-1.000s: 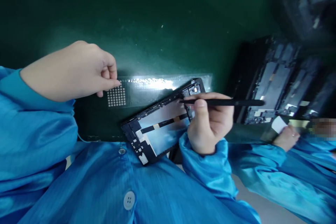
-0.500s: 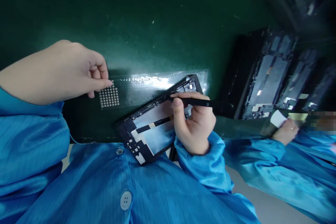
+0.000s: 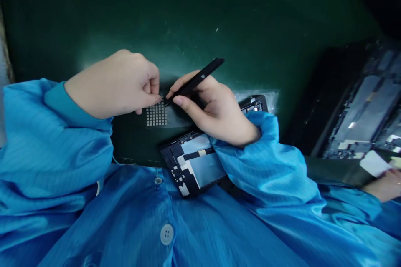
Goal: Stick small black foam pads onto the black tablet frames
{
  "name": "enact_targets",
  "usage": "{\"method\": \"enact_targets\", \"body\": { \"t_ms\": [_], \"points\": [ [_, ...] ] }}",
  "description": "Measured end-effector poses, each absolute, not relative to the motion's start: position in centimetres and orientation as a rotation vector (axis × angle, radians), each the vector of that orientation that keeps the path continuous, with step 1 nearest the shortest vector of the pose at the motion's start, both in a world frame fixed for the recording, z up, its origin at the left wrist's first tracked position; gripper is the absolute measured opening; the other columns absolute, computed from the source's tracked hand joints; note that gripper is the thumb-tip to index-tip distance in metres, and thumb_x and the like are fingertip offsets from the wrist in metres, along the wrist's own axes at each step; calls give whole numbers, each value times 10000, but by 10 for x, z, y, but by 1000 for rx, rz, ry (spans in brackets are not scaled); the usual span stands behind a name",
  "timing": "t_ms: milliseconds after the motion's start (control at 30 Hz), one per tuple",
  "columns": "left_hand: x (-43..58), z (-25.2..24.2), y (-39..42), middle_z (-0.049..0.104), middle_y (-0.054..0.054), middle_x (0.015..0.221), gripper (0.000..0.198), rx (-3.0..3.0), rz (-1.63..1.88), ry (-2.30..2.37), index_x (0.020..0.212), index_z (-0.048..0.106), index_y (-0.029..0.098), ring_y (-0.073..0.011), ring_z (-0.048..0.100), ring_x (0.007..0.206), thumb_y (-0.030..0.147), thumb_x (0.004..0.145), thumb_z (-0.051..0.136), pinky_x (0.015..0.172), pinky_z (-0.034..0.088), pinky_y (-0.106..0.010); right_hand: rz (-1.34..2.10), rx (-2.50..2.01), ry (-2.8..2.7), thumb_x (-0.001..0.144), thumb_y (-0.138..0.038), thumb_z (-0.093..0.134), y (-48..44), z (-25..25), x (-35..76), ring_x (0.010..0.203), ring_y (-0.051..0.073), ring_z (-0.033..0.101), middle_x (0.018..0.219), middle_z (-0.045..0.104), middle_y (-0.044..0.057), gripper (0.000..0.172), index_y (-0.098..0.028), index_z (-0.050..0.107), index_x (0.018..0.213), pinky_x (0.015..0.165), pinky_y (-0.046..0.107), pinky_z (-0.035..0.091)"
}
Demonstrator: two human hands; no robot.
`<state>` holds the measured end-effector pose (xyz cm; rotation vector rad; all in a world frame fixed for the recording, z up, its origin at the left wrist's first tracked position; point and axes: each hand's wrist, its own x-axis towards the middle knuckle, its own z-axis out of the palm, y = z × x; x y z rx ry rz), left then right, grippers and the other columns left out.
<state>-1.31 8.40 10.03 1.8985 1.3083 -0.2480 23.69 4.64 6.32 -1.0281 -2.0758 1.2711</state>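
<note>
My left hand (image 3: 115,85) pinches the upper edge of a clear sheet of small square stickers (image 3: 156,115) that lies on the green mat. In my right hand (image 3: 216,106) is a pair of black tweezers (image 3: 199,78), held like a pen. Their tip is at the right edge of the sticker grid, close to my left fingertips. A phone-like device frame with its inside exposed (image 3: 205,169) rests tilted at the mat's front edge against my body. My right forearm and sleeve cover its middle and part of its right end.
Several similar black device frames (image 3: 360,108) stand in a row on the right. Beside them a co-worker's hand (image 3: 387,185) holds a white piece of paper or card (image 3: 374,163). The green mat (image 3: 140,16) stretches across the back.
My right hand has moved left with the tweezers, from over the device frame to the sticker sheet. My left hand still pinches the sheet. The whole view has shifted.
</note>
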Motion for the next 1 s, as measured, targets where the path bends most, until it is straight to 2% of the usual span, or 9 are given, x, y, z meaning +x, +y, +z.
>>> {"method": "enact_targets", "body": {
  "t_ms": [267,400,600,733,900,1000],
  "points": [
    [-5,104,85,777,29,650,197,1877,-289,1357,818,745,305,-261,781,746,442,934,663,820,541,-396,1220,-993,-2098,1169,-429,653,50,62,233,1097,263,827,1222,844,78,167,-279,724,1183,1010,442,705],
    [-6,109,84,764,41,662,210,1879,-311,1375,853,760,285,-231,779,765,429,942,636,864,554,-362,1283,-1053,-1826,1151,-433,701,30,66,244,1038,238,841,1124,832,43,147,-291,708,1187,960,416,720],
    [-11,108,84,783,27,692,294,1839,-332,1379,856,760,257,-216,758,773,512,938,638,892,543,-353,536,-1493,-1369,1124,-348,745,-37,60,289,954,216,820,1027,795,22,65,-288,734,1146,932,423,699],
    [-17,101,85,775,41,693,431,1898,-302,1372,894,780,269,-202,744,753,649,921,581,837,518,-325,544,-1442,-1321,1109,-372,771,-50,42,298,921,187,838,1040,829,20,120,-281,722,1170,849,359,706],
    [-22,96,86,754,32,702,449,1884,-323,1365,923,790,271,-225,746,796,675,902,595,938,538,-354,582,-1418,-1345,1124,-313,736,-47,33,298,990,193,858,1090,832,23,96,-286,711,1213,893,365,714],
    [-25,93,86,765,28,712,450,1892,-303,1345,931,802,281,-222,735,805,682,910,600,933,542,-342,528,-1461,-1488,1123,-263,710,-50,41,303,1037,215,846,1115,830,38,120,-290,721,1239,943,409,701]
  ]
}}
